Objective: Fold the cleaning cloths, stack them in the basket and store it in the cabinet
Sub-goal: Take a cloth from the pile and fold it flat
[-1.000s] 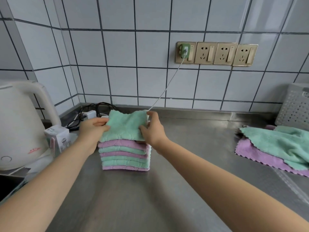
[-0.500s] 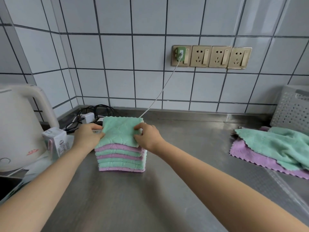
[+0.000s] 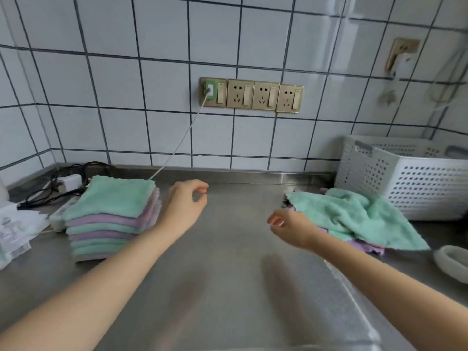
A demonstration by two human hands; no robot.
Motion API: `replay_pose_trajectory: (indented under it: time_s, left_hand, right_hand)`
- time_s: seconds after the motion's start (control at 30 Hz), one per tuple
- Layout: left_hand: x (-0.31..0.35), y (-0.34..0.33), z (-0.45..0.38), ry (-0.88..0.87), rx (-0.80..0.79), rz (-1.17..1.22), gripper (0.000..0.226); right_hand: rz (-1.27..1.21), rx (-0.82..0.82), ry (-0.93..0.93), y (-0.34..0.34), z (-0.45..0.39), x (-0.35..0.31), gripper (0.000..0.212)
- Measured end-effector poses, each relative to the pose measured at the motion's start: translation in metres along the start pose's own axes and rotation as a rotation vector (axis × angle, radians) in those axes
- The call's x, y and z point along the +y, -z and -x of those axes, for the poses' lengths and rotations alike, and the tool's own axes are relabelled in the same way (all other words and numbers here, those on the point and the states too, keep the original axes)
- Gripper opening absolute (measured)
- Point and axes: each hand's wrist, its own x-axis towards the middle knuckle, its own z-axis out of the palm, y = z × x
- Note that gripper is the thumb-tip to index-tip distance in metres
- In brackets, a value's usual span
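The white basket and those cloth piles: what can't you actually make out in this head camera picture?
- White basket: its inside is hidden by its own perforated wall, and the right edge cuts it off.
- Unfolded cloths: the number is unclear, since the green one covers the purple beneath.
- Right hand: its fingers are motion-blurred.
- Folded stack: its back is hidden by its own front.

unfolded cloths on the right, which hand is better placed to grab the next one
Right. The right hand hovers empty beside the unfolded cloths, fingers loosely curled. The left hand is over by the folded stack.
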Motion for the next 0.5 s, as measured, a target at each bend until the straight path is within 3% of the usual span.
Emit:
replay_pose_trajectory:
  time_s: [0.17, 0.33, 0.43, 0.5]
  left_hand:
    - [0.046, -0.101, 0.019, -0.078, -0.247, 0.089, 0.020]
    - [0.087, -0.162, 0.026, -0.158, -0.440, 0.082, 0.026]
    - [0.109, -0.186, 0.025, -0.177, -0.546, 0.086, 0.033]
    - [0.123, -0.197, 0.024, -0.191, -0.631, 0.085, 0.041]
  right_hand:
    - [0.239, 0.180, -0.175, 0.019, 0.017, 0.113, 0.032]
    - [0.521, 0.258, -0.309, 0.028, 0.028, 0.177, 0.034]
    - [0.523, 0.310, -0.331, 0.032, 0.028, 0.193, 0.021]
    - [0.390, 0.425, -0.317, 0.038, 0.026, 0.195, 0.018]
